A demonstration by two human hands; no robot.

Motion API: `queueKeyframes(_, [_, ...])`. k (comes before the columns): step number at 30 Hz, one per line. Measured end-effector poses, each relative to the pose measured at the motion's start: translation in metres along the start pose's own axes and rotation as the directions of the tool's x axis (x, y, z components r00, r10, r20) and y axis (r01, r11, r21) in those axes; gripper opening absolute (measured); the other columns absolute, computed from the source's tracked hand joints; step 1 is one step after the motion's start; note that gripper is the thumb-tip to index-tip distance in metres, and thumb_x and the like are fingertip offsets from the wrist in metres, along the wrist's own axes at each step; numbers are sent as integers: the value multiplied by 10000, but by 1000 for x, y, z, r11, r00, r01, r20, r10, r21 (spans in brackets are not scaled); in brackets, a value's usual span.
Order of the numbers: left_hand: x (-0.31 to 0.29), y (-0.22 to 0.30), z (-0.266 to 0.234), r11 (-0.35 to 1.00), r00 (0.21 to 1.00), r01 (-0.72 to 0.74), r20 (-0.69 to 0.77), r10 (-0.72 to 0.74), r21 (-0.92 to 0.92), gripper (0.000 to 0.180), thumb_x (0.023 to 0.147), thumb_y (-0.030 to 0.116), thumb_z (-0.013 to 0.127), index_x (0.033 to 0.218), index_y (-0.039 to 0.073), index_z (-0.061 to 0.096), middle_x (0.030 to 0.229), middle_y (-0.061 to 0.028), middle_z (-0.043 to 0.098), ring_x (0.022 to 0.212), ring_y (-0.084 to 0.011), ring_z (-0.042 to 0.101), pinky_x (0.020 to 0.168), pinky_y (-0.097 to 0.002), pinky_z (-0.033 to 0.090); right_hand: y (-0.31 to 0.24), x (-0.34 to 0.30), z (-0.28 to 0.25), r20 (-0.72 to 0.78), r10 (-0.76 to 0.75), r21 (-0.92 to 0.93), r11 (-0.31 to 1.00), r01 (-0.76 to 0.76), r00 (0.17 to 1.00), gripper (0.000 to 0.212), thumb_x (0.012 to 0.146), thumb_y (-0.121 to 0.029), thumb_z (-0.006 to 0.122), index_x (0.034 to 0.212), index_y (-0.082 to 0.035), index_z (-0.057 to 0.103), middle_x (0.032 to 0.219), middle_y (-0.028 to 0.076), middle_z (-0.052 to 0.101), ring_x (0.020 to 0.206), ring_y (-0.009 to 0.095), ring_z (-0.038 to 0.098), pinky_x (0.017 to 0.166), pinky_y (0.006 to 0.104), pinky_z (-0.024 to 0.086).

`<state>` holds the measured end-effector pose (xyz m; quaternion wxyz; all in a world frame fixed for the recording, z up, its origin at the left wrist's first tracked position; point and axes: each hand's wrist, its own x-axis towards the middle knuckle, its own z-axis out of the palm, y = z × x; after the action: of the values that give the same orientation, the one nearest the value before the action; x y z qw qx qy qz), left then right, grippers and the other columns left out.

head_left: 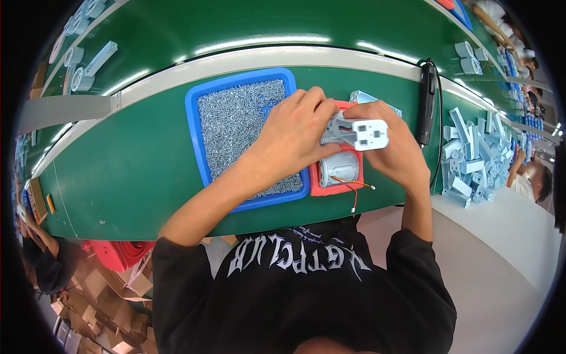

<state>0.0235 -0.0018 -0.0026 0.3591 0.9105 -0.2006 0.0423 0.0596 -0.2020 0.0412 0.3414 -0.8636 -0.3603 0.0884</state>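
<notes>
Both hands grip a pale grey plastic housing above a red tray. My left hand closes on its left side, with thumb and fingers bent around it. My right hand wraps its right side, the fingers over the top. The housing's flat end, with square holes, faces up toward me. Just below, a grey cylindrical part rests in the red tray, and thin red and yellow wires with small white connectors trail from it. My fingers hide part of the housing.
A blue tray full of small screws lies to the left. On the right are a black electric screwdriver with a cable and a heap of pale plastic parts. Cardboard boxes fill the lower left. Other people are at the sides.
</notes>
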Motion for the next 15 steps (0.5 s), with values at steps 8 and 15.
queueKeyframes(8, [5, -6, -1, 993, 998, 65, 32, -62, -96, 434, 641, 263, 835, 939, 63, 592, 895, -70, 497, 816, -251, 528, 767, -357, 466, -1, 2, 3, -46, -67, -78, 995, 63, 997, 410, 682, -7, 742, 1073, -82, 642, 961, 63, 643, 805, 238, 577, 733, 344, 468])
queueKeyframes(15, [2, -9, 5, 993, 999, 33, -13, -35, -117, 409, 629, 232, 837, 917, 61, 602, 897, -69, 499, 809, -250, 530, 782, -366, 464, -6, 3, 4, 14, -35, -131, 991, 36, 999, 417, 648, -4, 740, 1049, -74, 654, 916, 55, 646, 780, 228, 573, 712, 335, 468])
